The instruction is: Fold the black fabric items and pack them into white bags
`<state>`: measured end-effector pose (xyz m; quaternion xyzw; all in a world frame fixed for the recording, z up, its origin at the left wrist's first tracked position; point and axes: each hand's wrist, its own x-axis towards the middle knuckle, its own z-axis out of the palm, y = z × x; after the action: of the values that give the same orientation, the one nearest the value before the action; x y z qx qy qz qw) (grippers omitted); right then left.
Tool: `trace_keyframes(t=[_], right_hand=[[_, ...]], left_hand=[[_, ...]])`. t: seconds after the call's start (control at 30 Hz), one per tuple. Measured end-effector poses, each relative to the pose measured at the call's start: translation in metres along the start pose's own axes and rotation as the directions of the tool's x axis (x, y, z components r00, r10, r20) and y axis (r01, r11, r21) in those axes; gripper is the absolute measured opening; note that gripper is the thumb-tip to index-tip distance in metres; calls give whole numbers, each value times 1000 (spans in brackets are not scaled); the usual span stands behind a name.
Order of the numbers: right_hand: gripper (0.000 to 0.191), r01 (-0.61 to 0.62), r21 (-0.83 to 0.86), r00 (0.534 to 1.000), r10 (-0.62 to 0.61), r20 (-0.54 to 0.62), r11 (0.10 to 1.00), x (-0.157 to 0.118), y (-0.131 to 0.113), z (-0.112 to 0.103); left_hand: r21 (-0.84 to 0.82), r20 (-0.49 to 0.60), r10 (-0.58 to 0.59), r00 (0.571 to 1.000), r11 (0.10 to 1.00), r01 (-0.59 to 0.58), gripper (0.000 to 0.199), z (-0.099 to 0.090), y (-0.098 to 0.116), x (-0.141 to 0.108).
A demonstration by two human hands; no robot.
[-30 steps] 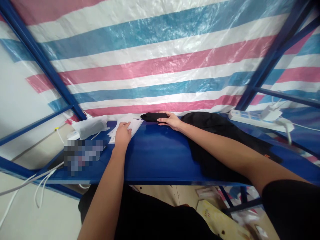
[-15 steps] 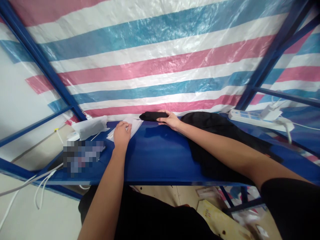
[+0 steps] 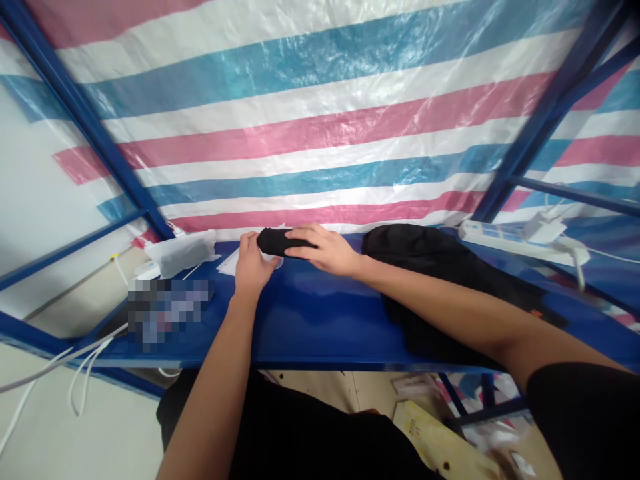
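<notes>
A small black elongated bundle (image 3: 276, 242), soft-looking, is held low over the back of the blue shelf board (image 3: 320, 313). My right hand (image 3: 327, 248) wraps its right part from above, fingers closed along it. At the bundle's left end is my left hand (image 3: 254, 263), its fingers against the tip and its thumb below. White papers (image 3: 229, 262) lie on the board under and beside my left hand, partly covered by it. What the bundle is exactly, I cannot tell.
A black garment (image 3: 420, 267) is spread on the board beneath my right forearm. A white power strip (image 3: 493, 237) sits at the back right. On the left are a pale pouch (image 3: 183, 253), a blurred-out item (image 3: 170, 313) and white cables (image 3: 85, 373). Striped sheeting (image 3: 320, 133) hangs behind.
The black bundle has moved left and slightly toward me in my right hand, now over the papers. My left hand has opened from a closed pose on the papers and met the bundle's left end.
</notes>
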<state>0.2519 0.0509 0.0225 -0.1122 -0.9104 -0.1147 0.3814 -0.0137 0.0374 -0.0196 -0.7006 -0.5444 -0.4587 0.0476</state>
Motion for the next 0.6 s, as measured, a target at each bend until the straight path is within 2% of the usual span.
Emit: trace_keyframes(t=[0.2,0.47,0.6], right_hand=[[37,38,-52,984,-28,175,998,0,3,4],[33,81,-43,976,-71,208,996,1,3,3],[31,104,-97,976,-83,199,990,-1,3,7]], left_hand=[[-4,48,92,995,996,-92,75,-4,5,-1],[84,171,304,937,943,-321,80,-4,17,-1],[6,186,341,922,937,-348,75,-2,26,-3]])
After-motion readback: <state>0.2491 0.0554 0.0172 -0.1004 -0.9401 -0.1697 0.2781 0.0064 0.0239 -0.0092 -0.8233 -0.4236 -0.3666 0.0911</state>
